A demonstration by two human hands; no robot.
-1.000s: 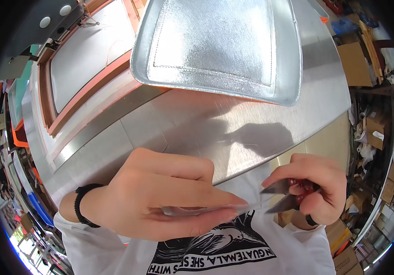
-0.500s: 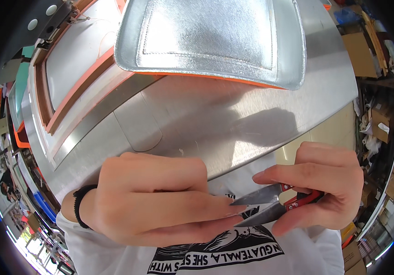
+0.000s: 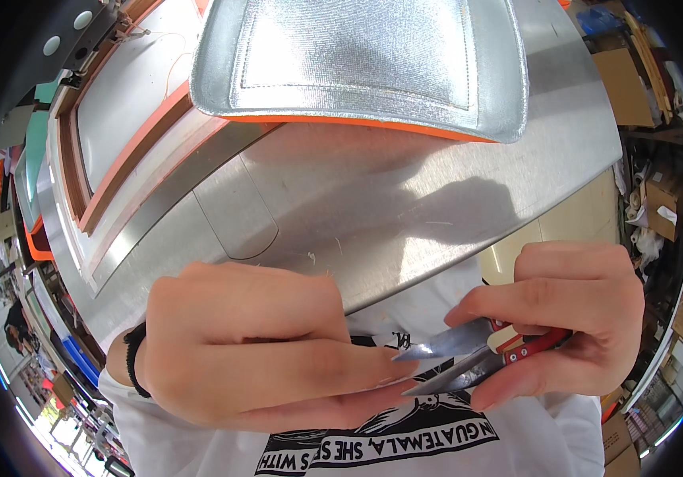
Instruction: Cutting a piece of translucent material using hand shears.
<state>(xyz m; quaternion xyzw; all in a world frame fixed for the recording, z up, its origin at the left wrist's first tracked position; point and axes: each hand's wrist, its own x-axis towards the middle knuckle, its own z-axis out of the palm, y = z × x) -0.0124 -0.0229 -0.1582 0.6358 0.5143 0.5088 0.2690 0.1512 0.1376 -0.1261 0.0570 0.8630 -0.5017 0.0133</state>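
Observation:
My right hand (image 3: 576, 310) grips a pair of red-handled thread snips (image 3: 468, 372), thumb on one side and fingers on the other. Their two metal blades are spread and point left, with the tips close to my left fingertips. My left hand (image 3: 254, 350) is closed, thumb and forefinger pinched together beside the blade tips. Whatever lies in that pinch is too small or hidden to make out. Both hands are in front of my white printed shirt (image 3: 445, 453), at the near edge of the metal table.
A silver-lined, stitched piece with an orange underside (image 3: 357, 60) stands at the table's far side. To its left lies a reddish-brown frame (image 3: 131, 163) around a white panel. The metal sewing table (image 3: 333, 207) carries a few thread scraps. Cartons (image 3: 623, 83) and shelves line the right.
My left hand has shifted slightly left, and my right hand slightly right. The snips stay spread near the left fingertips. The silver piece sits slightly higher in view.

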